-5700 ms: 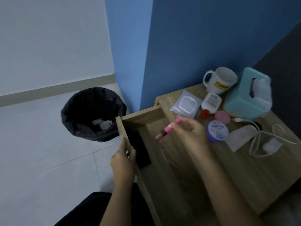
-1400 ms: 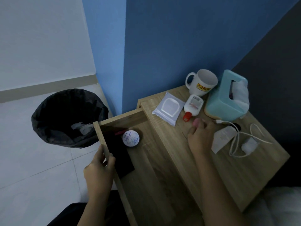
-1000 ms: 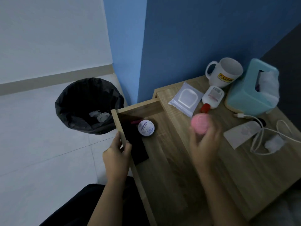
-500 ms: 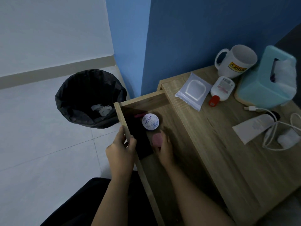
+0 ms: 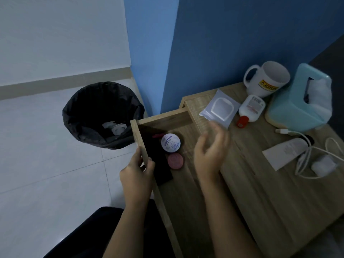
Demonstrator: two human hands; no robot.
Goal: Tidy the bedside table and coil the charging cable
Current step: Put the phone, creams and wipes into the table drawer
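The wooden bedside table [image 5: 260, 192] has its drawer [image 5: 141, 138] pulled out. My left hand [image 5: 137, 174] grips the drawer's front edge. Inside the drawer lie a pink round tin [image 5: 175, 161], a white jar [image 5: 170, 143], a pink tube [image 5: 157, 135] and a black flat item [image 5: 158, 164]. My right hand [image 5: 210, 148] hovers empty above the drawer, fingers spread and blurred. On the tabletop a loose white charging cable [image 5: 305, 159] with its plug [image 5: 323, 165] lies at the right, beside a white tube [image 5: 283, 153].
At the back of the tabletop stand a white mug [image 5: 268, 79], a teal tissue box [image 5: 301, 101], a white bottle with a red cap [image 5: 250, 110] and a wipes packet [image 5: 219, 108]. A black-lined bin [image 5: 102, 114] sits on the floor left of the drawer.
My right hand carried the pink tin from the tabletop into the drawer, set it below the white jar, let go and rose empty. My left hand stayed on the drawer front.
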